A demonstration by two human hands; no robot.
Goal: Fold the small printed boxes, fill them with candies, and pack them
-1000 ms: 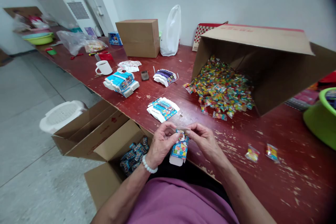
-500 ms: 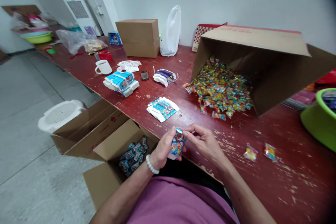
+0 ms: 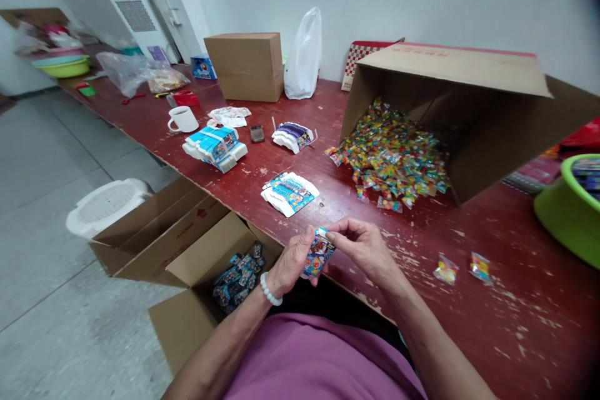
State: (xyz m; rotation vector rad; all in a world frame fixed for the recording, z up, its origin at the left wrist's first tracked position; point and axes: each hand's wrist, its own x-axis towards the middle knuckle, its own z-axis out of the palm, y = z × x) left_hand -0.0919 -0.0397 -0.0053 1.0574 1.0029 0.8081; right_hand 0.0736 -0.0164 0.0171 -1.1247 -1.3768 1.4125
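Between my hands, at the table's near edge, is a small blue printed candy box (image 3: 319,255). My left hand (image 3: 291,260) is wrapped round its left side and underside. The thumb and fingers of my right hand (image 3: 360,244) pinch the white flap at the box's upper end. Just beyond lies a small stack of flattened blue cartons (image 3: 290,192). To the right, two wrapped candies, one yellowish (image 3: 445,270) and one yellow, red and blue (image 3: 480,267), rest on the table. Below my left forearm, an open cardboard box (image 3: 194,319) holds several small blue boxes (image 3: 240,278).
A large carton on its side (image 3: 497,137) spills many wrapped candies (image 3: 398,156). Bundled blue cartons (image 3: 215,145), purple cartons (image 3: 293,136) and a white mug (image 3: 183,119) stand farther back. A green basin (image 3: 569,219) is at right, a white stool (image 3: 107,206) at left.
The box has tilted slightly in my hands, and the white flap at its lower end no longer shows. My right hand still pinches the upper flap. The view has shifted a little.
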